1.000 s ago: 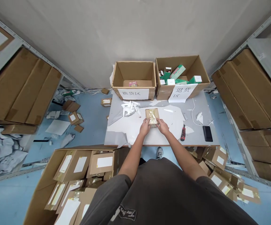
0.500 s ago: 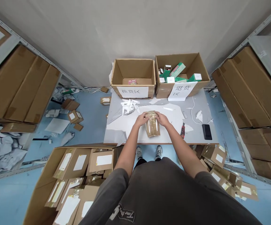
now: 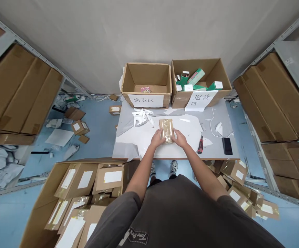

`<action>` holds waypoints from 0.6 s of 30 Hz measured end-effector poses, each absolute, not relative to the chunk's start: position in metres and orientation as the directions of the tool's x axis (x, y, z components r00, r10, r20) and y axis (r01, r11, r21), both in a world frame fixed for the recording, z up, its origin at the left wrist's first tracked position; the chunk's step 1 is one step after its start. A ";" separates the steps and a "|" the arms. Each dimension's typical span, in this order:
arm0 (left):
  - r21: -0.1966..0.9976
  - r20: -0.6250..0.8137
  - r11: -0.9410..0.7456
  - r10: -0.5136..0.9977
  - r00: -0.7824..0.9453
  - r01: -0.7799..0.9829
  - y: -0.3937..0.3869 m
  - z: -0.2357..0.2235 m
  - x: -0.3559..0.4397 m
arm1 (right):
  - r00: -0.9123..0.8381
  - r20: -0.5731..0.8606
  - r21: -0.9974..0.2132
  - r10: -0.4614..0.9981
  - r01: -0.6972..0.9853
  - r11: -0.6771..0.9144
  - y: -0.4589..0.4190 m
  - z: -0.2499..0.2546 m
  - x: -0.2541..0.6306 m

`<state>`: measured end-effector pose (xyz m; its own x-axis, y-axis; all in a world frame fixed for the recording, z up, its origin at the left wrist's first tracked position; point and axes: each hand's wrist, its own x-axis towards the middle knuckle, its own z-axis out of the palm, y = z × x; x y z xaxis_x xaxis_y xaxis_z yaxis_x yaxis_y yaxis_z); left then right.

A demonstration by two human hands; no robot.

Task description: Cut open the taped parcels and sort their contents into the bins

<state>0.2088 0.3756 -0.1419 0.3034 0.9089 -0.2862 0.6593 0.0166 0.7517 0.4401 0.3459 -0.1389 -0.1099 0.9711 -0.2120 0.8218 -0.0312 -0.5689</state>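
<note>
A carton [image 3: 34,203] of boxes stands left of the parcel [image 3: 166,130] and nearer the body; white scraps [image 3: 140,115] lie left of and beyond the parcel; behind it stand the left bin [image 3: 149,74] and right bin [image 3: 178,101]; to its right lie a knife [image 3: 200,144] and, farther, a phone [image 3: 227,146]; the parcel is over the table [image 3: 121,151], between both hands; forearms reach forward, converging; left hand [image 3: 156,138] and right hand [image 3: 180,138] clasp its opposite sides, fingers partly curled.

Held parcel [image 3: 167,130], one; red-and-black cutter [image 3: 200,146], one; phone [image 3: 227,146], one — sign-fronted cartons [image 3: 147,76], two; paper signs [image 3: 145,100], two; hands [image 3: 157,138], two; shoes [image 3: 174,166], two.
</note>
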 end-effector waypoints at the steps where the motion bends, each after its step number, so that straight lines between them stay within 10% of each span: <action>1: 0.739 -0.326 0.020 0.885 0.332 0.674 0.367 -0.144 0.210 | -0.126 -0.247 -0.541 0.961 0.841 -0.028 0.338 -0.139 0.438; 6: 0.674 -0.438 0.097 0.851 0.290 0.733 0.337 -0.163 0.227 | -0.097 -0.397 -0.448 0.913 0.889 -0.100 0.318 -0.147 0.420; 18: 0.817 -0.224 -0.051 0.890 0.397 0.574 0.384 -0.108 0.191 | -0.154 -0.228 -0.515 0.961 0.857 0.015 0.357 -0.089 0.427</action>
<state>0.1912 0.3838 -0.1083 0.3968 0.8903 -0.2236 0.5744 -0.0508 0.8170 0.4266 0.3568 -0.0889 -0.1538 0.9613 -0.2284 0.8572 0.0148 -0.5148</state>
